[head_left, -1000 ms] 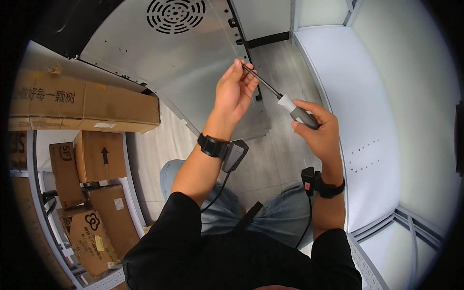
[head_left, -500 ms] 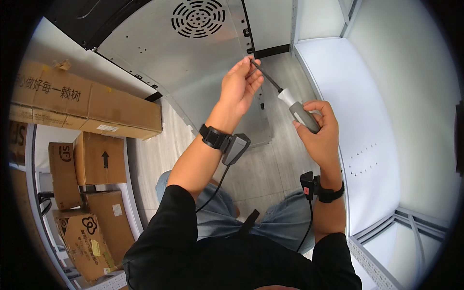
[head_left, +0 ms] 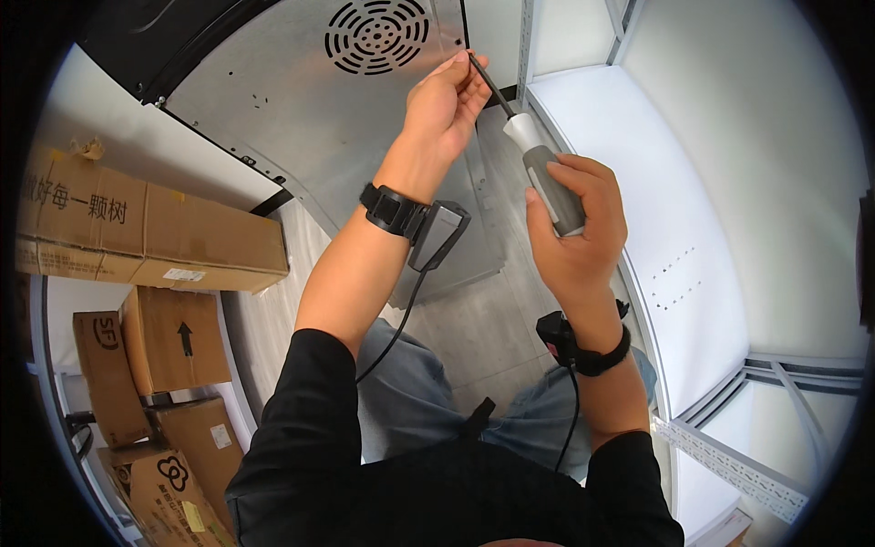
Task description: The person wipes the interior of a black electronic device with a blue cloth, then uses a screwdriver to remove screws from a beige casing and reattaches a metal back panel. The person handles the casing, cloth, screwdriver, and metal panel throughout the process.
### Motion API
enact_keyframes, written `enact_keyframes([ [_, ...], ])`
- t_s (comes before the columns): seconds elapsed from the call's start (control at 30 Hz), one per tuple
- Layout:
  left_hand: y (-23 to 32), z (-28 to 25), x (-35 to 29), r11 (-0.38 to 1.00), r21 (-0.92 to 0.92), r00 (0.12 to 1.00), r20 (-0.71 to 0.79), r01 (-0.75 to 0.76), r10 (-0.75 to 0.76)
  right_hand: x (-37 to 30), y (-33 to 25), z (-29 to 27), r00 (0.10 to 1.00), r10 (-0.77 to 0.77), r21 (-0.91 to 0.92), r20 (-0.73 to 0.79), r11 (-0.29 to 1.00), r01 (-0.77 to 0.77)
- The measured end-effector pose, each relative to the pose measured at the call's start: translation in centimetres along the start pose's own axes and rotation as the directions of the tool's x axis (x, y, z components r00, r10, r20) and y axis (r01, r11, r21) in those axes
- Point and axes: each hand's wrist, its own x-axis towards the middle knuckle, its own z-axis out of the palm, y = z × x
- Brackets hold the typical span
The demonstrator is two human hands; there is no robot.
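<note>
My right hand [head_left: 583, 214] is wrapped round the grey and white handle of a screwdriver [head_left: 550, 187]. Its dark shaft slants up and left to my left hand [head_left: 441, 102]. There the thumb and fingers are pinched together at the screwdriver's tip; whatever they hold besides is too small to make out. Both hands are over the right edge of a large sheet-metal panel [head_left: 319, 118], just below and right of its round slotted vent [head_left: 376, 36]. The panel belongs to an appliance with a black part [head_left: 173, 36] at the upper left.
A long cardboard box [head_left: 196, 232] lies on the left, above a rack with several more cartons [head_left: 178, 337]. On the right runs a white shelf [head_left: 629, 155] with a metal frame [head_left: 729, 460] near its lower end. My legs and pale flooring [head_left: 483, 356] are below the hands.
Both hands and the screwdriver have moved up and a little left, farther along the panel's right edge toward the vent. The grip on the screwdriver stays, and the view has shifted slightly.
</note>
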Motion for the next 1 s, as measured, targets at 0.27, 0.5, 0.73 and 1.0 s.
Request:
enact_keyframes([
  [0.27, 0.4, -0.3, 1.0, 1.000, 0.022, 0.999, -0.033, 0.014, -0.014, 0.0, 0.3, 1.9, 0.996, -0.080, -0.026, -0.038, 0.997, 0.079],
  [0.5, 0.4, 0.0, 1.3, 0.996, -0.082, 0.997, -0.070, 0.018, -0.024, 0.2, 0.6, 2.4, 0.994, -0.101, -0.019, -0.051, 0.995, 0.100],
  [0.73, 0.5, 0.0, 1.4, 0.995, -0.094, 0.999, -0.050, 0.014, -0.019, 0.2, 0.9, 2.3, 0.993, -0.113, -0.010, -0.044, 0.994, 0.113],
  [1.0, 0.5, -0.2, 1.6, 0.995, -0.103, 0.999, -0.050, 0.016, -0.021, 0.2, 0.8, 2.5, 0.992, -0.121, -0.004, -0.045, 0.993, 0.121],
])
